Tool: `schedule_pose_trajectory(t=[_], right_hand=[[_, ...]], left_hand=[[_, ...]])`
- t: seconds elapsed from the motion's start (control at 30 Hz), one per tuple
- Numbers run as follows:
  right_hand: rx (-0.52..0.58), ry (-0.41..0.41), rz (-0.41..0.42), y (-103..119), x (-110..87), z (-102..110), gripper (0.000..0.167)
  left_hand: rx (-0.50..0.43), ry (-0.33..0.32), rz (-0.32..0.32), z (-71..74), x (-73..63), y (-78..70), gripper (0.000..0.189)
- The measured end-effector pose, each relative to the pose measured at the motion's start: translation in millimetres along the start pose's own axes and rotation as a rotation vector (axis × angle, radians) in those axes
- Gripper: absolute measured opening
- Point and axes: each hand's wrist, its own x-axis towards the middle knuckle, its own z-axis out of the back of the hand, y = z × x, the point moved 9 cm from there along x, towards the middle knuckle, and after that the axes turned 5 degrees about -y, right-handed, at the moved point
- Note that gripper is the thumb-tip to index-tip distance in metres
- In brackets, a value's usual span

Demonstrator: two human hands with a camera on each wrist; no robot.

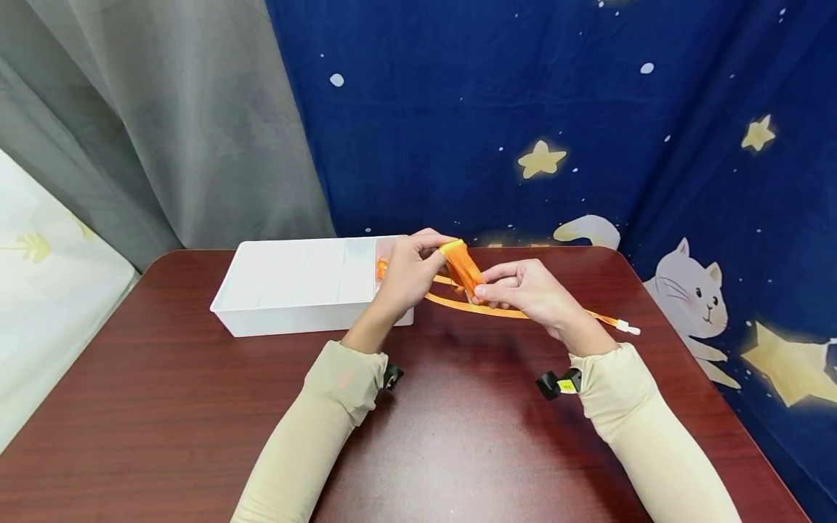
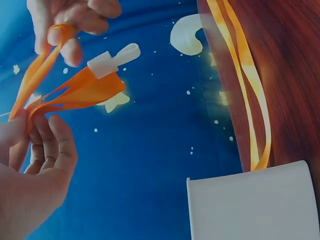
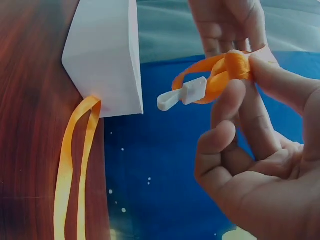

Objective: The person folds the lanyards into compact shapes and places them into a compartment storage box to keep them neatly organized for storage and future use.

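Observation:
Above the table, between my two hands, is an orange lanyard (image 1: 463,267) gathered into folded loops. My left hand (image 1: 408,269) pinches its bundled strap near one end, as the left wrist view shows. At the other end, the thumb and fingers of my right hand (image 1: 532,290) grip a looped part of the strap. A white plastic clip (image 3: 194,91) sticks out from the folds in the right wrist view. Beneath my hands, a second orange lanyard (image 1: 476,308) lies stretched along the table, its white clip (image 1: 628,328) to the right of my right hand.
A long white box (image 1: 314,317) stands at the back left of the dark red table (image 1: 196,407), beside my left hand. Some orange strap (image 1: 382,269) shows at its right end. Behind the table hang a grey curtain (image 1: 196,123) and a blue one (image 1: 445,123) with stars.

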Motion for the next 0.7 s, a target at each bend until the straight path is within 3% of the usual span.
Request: schedule_pose_trajectory(t=[0.27, 0.47, 0.7], right_hand=[[-0.061, 0.006, -0.063, -14.5, 4.9, 0.9, 0.042], [-0.070, 0.083, -0.109, -23.3, 5.4, -6.0, 0.047], [-0.062, 0.171, -0.082, -25.1, 5.4, -9.8, 0.058]], left_hand=[[0.092, 0.063, -0.046, -8.0, -3.0, -3.6, 0.014], [0.090, 0.127, -0.081, -15.7, -4.6, -9.7, 0.012], [0.080, 0.204, -0.085, -23.8, -7.8, -15.8, 0.013]])
